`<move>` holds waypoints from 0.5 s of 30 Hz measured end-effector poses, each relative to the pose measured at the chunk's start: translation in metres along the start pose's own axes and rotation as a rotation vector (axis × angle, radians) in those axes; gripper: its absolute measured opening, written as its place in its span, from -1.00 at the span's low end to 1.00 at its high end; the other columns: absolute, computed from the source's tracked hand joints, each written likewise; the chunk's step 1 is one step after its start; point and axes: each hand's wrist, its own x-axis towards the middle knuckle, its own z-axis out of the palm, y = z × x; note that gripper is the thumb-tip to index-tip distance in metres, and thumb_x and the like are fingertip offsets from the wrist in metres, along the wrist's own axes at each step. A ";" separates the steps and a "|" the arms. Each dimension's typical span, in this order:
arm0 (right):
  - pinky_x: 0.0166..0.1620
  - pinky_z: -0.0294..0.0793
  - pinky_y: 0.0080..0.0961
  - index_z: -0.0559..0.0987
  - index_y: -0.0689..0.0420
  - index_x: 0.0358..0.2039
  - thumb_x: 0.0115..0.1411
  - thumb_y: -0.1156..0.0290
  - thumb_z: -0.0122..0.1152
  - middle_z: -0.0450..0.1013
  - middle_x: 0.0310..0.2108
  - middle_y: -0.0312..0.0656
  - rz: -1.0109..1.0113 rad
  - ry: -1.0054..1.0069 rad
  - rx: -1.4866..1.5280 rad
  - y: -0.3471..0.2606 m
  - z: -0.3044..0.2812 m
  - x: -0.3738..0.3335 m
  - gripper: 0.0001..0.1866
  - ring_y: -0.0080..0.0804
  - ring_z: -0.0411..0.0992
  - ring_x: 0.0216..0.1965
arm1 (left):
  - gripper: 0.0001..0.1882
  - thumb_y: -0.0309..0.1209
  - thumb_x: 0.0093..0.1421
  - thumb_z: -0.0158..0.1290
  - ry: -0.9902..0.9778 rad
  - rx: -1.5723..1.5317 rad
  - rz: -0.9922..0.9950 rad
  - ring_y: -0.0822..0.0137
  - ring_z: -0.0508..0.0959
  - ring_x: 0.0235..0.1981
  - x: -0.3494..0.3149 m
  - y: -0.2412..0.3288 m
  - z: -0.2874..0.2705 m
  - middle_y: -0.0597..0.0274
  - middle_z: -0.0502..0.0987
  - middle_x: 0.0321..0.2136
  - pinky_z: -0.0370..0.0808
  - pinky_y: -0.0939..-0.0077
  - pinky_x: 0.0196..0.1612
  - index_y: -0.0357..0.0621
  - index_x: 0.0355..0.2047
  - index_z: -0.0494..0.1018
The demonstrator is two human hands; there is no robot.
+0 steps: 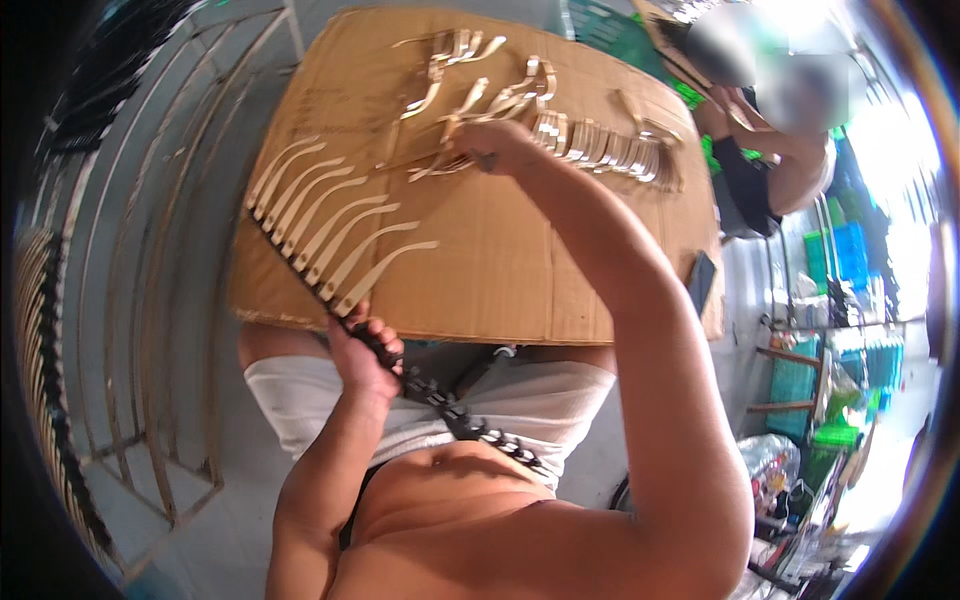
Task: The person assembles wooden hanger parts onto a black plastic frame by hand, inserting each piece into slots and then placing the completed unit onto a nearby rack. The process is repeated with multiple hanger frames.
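A black strip (pixel 428 390) bearing cream curved pieces (pixel 357 292) is slanting from the cardboard-topped counter (pixel 520 265) over white shorts (pixel 562 385), the left hand (pixel 364 358) grasping it; the right hand (pixel 496 147) is reaching among loose pieces (pixel 612 150), its fingers too blurred to tell their grip.

The surface (pixel 500 270) is brightly lit, the upper right is washed out by glare, edges are bent near the dark rim, and the right hand (pixel 495 145) is slightly blurred.

Blurred right hand (pixel 492 147), grip unclear
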 end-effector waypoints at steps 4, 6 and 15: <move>-0.36 0.48 -0.41 0.58 -0.14 -0.36 -0.14 0.38 0.29 0.54 -0.37 -0.35 -0.444 -0.050 -0.683 -0.007 -0.001 -0.026 -0.75 -0.34 0.51 -0.32 | -0.53 0.17 0.30 -0.32 0.131 0.102 0.047 0.56 0.19 -0.73 -0.006 0.005 0.013 0.49 0.18 -0.68 0.21 0.71 -0.72 0.15 -0.29 0.43; -0.39 0.44 -0.42 0.54 -0.04 -0.36 -0.13 0.38 0.29 0.52 -0.38 -0.33 -0.328 -0.102 -0.490 0.004 0.006 -0.048 -0.76 -0.39 0.50 -0.35 | -0.52 0.16 0.30 -0.31 0.126 0.136 0.070 0.56 0.27 -0.69 -0.007 0.002 0.018 0.47 0.26 -0.65 0.27 0.72 -0.69 0.14 -0.25 0.43; -0.35 0.42 -0.48 0.52 0.22 -0.35 0.01 0.53 0.15 0.47 -0.45 -0.18 -0.216 0.301 0.713 0.018 0.065 -0.182 -0.85 -0.37 0.40 -0.44 | -0.62 0.04 0.31 -0.22 -0.070 0.131 -0.047 0.49 0.36 -0.62 -0.007 -0.011 -0.011 0.41 0.33 -0.62 0.39 0.62 -0.60 0.11 -0.25 0.44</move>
